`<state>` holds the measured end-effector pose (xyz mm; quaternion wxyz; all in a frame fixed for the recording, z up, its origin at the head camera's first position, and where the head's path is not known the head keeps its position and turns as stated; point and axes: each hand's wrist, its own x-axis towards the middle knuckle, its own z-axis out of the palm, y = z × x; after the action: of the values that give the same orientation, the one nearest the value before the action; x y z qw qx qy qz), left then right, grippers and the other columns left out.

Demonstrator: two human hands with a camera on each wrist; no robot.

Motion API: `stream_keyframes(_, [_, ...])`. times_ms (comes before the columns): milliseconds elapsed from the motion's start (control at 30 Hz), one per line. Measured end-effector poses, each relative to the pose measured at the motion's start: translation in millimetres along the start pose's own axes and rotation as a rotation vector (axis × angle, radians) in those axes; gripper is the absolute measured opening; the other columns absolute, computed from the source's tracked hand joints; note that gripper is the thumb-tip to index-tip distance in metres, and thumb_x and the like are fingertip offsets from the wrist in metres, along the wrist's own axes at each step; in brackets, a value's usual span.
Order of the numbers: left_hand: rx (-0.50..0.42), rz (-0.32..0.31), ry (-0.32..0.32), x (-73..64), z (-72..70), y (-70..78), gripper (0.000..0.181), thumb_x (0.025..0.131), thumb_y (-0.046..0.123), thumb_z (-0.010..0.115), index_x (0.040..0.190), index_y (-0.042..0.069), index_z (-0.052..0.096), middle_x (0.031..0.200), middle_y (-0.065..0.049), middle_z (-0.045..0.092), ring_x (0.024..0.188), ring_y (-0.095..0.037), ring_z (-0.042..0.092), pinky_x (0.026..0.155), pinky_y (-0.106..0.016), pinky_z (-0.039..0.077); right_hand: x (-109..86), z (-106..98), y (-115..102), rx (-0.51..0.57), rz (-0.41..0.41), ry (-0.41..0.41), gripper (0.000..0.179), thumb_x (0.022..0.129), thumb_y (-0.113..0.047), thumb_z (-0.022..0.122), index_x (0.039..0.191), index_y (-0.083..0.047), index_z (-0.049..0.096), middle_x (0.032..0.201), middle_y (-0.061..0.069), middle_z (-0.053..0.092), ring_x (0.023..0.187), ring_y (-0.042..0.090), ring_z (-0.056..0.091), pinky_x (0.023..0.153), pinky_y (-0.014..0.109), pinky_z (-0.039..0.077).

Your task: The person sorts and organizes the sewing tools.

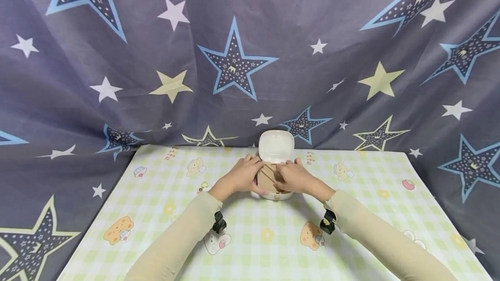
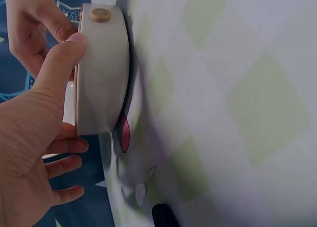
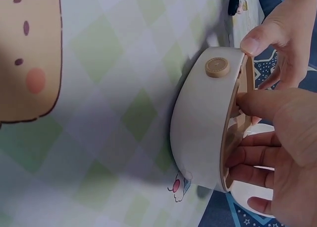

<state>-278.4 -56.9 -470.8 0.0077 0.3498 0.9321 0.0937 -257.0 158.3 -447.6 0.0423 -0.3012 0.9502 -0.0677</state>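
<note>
A white jewelry box (image 1: 286, 196) with a tan, divided inside (image 1: 266, 182) sits near the back of the table, its lid (image 1: 276, 145) raised behind it. My left hand (image 1: 244, 174) holds the box's left side, thumb on the front rim and fingers around the side. The round tan knob (image 3: 217, 67) is on the front wall, close to that thumb. My right hand (image 1: 293, 177) reaches over the right rim, its thumb and bent fingers (image 3: 252, 157) down inside the box. I cannot tell whether they pinch anything there.
A checked cloth (image 1: 269, 255) with printed cartoon figures covers the table. Behind the table hangs a dark curtain (image 1: 304, 81) patterned with stars, close to the raised lid. Small black cameras (image 1: 219, 222) are strapped to both wrists.
</note>
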Motion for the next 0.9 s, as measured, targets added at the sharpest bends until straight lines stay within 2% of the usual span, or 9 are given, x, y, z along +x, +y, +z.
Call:
stream_keyframes(167, [0.042, 0.013, -0.003, 1.8, 0.1, 3.9, 0.098, 0.071, 0.07, 0.08, 0.14, 0.003, 0.057, 0.132, -0.009, 0.061, 0.114, -0.028, 0.052, 0.095, -0.047, 0.048, -3.5, -0.9, -1.2, -0.001, 0.013, -0.002, 0.03, 0.093, -0.032, 0.073, 0.081, -0.016, 0.051, 0.069, -0.005, 0.046, 0.075, 0.018, 0.045, 0.078, 0.041, 0.027])
stream_keyframes(333, [0.078, 0.016, -0.016, 3.0, -1.1, 8.8, 0.097, 0.07, 0.07, 0.081, 0.137, 0.004, 0.059, 0.13, -0.008, 0.061, 0.113, -0.026, 0.052, 0.095, -0.048, 0.049, -7.4, 0.2, -1.3, -0.01, 0.011, 0.009, 0.03, 0.093, -0.033, 0.073, 0.08, -0.017, 0.05, 0.069, -0.006, 0.046, 0.074, 0.018, 0.045, 0.078, 0.04, 0.028])
stream_keyframes(533, [0.131, 0.005, -0.026, 5.9, -4.0, 7.2, 0.096, 0.068, 0.075, 0.078, 0.134, 0.006, 0.06, 0.124, -0.005, 0.06, 0.109, -0.024, 0.05, 0.095, -0.047, 0.048, -4.9, -0.2, -1.4, -0.011, 0.012, 0.021, 0.03, 0.093, -0.032, 0.073, 0.081, -0.017, 0.05, 0.069, -0.006, 0.046, 0.076, 0.019, 0.047, 0.079, 0.042, 0.029])
stream_keyframes(767, [0.095, -0.014, -0.02, 1.8, -4.7, 6.0, 0.096, 0.069, 0.073, 0.079, 0.135, 0.006, 0.06, 0.128, -0.006, 0.061, 0.11, -0.026, 0.052, 0.094, -0.048, 0.048, -3.3, -5.5, 0.6, 0.012, -0.032, 0.014, 0.031, 0.093, -0.038, 0.073, 0.081, -0.014, 0.057, 0.07, -0.006, 0.047, 0.071, 0.017, 0.04, 0.077, 0.039, 0.022])
stream_keyframes(900, [0.085, -0.027, -0.014, 1.6, -1.5, 3.1, 0.098, 0.069, 0.074, 0.079, 0.138, 0.007, 0.059, 0.131, -0.005, 0.06, 0.112, -0.025, 0.052, 0.096, -0.048, 0.047, -4.3, -7.1, 7.8, 0.016, -0.073, 0.071, 0.031, 0.092, -0.043, 0.073, 0.092, -0.012, 0.069, 0.078, -0.003, 0.059, 0.075, 0.016, 0.044, 0.078, 0.04, 0.028])
